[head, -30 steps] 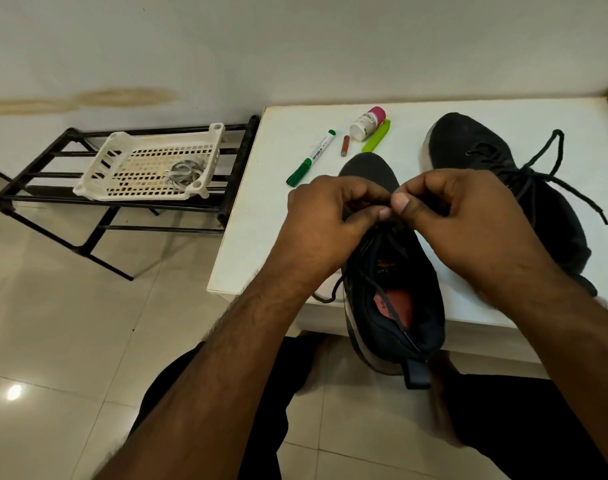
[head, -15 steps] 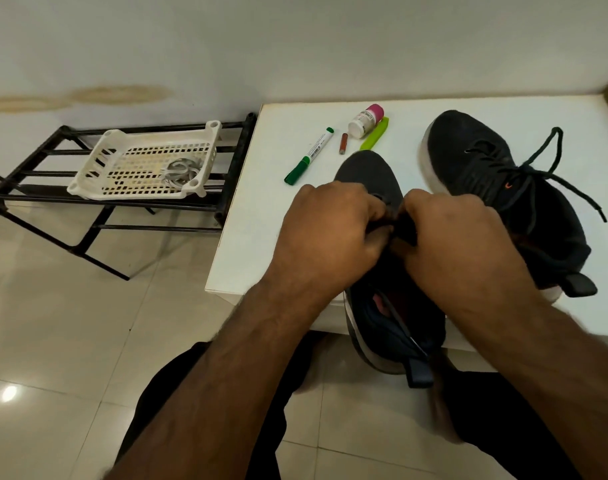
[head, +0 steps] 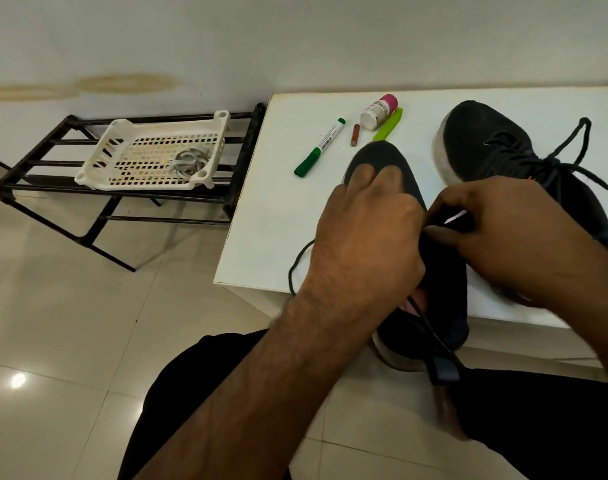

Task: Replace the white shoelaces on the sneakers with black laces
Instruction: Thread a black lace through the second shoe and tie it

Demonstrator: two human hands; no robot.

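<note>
Single head-worn view, looking forward and steeply down from above the lap. Wide-angle, with the wall line bowed across the top. Close over the near sneaker (head: pixel 392 164) and both forearms, which fill the lower frame. Facing the white table (head: pixel 268 209) at centre and right, wall just behind it. Off to the left, farther out, the black rack (head: pixel 36 168) on tiled floor. No second view to share with

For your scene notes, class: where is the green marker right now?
In the head view, the green marker lies on the white table near its far left corner, left of the small brown stick and bottle.
</note>
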